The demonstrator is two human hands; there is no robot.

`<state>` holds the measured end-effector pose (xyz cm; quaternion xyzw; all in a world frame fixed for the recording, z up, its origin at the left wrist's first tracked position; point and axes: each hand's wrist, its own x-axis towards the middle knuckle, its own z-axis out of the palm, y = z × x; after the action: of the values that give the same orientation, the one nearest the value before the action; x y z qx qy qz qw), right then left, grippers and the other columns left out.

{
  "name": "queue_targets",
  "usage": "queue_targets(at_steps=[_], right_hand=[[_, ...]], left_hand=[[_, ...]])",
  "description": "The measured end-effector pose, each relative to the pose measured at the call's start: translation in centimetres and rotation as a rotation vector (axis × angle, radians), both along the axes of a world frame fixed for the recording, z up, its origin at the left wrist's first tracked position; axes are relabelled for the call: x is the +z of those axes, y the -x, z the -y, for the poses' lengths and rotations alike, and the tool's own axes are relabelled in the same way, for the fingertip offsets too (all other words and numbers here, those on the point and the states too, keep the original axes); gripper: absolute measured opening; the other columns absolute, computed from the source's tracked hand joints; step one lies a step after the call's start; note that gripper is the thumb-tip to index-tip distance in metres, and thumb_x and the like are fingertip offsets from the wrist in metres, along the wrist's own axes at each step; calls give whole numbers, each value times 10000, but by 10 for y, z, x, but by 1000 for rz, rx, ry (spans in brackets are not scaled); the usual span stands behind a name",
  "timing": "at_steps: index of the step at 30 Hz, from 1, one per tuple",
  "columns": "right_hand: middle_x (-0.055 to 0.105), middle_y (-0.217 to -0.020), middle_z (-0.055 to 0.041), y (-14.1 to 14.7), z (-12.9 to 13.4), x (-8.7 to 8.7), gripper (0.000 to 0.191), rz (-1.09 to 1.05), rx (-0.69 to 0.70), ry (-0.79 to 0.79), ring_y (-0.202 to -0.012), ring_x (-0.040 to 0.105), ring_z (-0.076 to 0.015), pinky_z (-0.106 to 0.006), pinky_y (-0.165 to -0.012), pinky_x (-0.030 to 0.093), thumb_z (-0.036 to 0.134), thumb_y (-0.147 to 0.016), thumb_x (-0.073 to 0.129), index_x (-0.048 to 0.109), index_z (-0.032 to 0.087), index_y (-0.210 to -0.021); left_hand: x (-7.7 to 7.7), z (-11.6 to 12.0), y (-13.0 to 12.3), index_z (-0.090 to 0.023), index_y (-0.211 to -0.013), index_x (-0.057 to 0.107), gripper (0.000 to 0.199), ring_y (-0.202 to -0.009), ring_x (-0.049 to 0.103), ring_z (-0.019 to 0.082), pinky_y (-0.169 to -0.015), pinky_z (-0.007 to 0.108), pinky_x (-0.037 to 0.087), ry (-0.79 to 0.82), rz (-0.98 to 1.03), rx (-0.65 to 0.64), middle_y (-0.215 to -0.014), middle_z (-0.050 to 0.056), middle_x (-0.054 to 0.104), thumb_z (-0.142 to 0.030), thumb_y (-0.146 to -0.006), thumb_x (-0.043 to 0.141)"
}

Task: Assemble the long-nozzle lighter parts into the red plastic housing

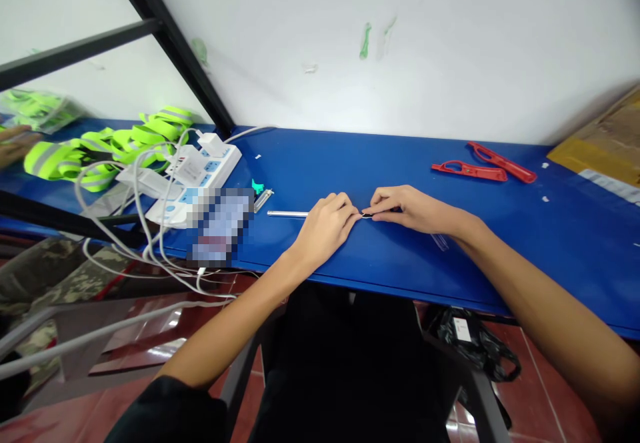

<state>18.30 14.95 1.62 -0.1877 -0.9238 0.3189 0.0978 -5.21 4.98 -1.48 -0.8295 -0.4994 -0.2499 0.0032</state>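
Observation:
My left hand (330,224) is closed over a thin silver rod (287,214), which sticks out to the left just above the blue table. My right hand (404,208) faces it, thumb and fingers pinched on a thin white strand (367,216). This strand makes a small loop between the fingertips of both hands. How it joins the rod is hidden under my left fingers. Beneath my right wrist lies a small clear plastic piece (440,241).
Red cutter-like tools (480,166) lie at the back right, near a cardboard box (605,139). Leftward are a blurred phone (224,226), a power strip (220,169) with tangled white cables and neon reflective straps (135,139). Another person's hand (17,143) shows at the far left.

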Motion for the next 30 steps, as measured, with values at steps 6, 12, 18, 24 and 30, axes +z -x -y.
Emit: queue_targets(at_steps=[6,12,18,24,30], right_hand=[[704,-1070,-68,0,1,-1,351,0,-13,11,-892,634,-182,-325,-808,462,489,-1068,578,822,267,-1185],[714,-1023,-65,1,8,3,351,24,-116,33,-850,608,-185,-329,-782,474,501,-1033,621,750,224,-1206],[717,-1020,-73,2,11,7,320,46,-121,26,-821,593,-180,-326,-746,461,505,-1032,604,753,222,-1029],[704,-977,-59,4,16,12,215,68,-155,-30,-824,585,-179,-321,-751,430,401,-1000,617,722,213,-995],[709,-936,-38,5,21,17,170,111,-150,-25,-789,598,-167,-306,-713,419,371,-974,630,707,220,-984]], left_hand=[[4,7,1,-135,-1071,736,274,-960,636,234,-850,373,523,-34,-145,-11,-1063,92,714,-257,-1136,499],[2,21,15,-145,-1246,739,279,-997,612,239,-899,404,557,-51,9,-36,-1158,111,722,-280,-1127,526],[-2,22,18,-204,-1143,788,239,-975,617,219,-894,403,576,10,183,-37,-1094,78,717,-261,-1114,557],[-4,20,14,-189,-1164,742,217,-999,627,226,-925,415,563,5,143,-14,-1129,79,717,-175,-1104,534],[-5,21,13,-167,-1127,673,176,-1023,628,230,-940,412,571,-8,203,-14,-1142,90,713,-70,-1058,544]])
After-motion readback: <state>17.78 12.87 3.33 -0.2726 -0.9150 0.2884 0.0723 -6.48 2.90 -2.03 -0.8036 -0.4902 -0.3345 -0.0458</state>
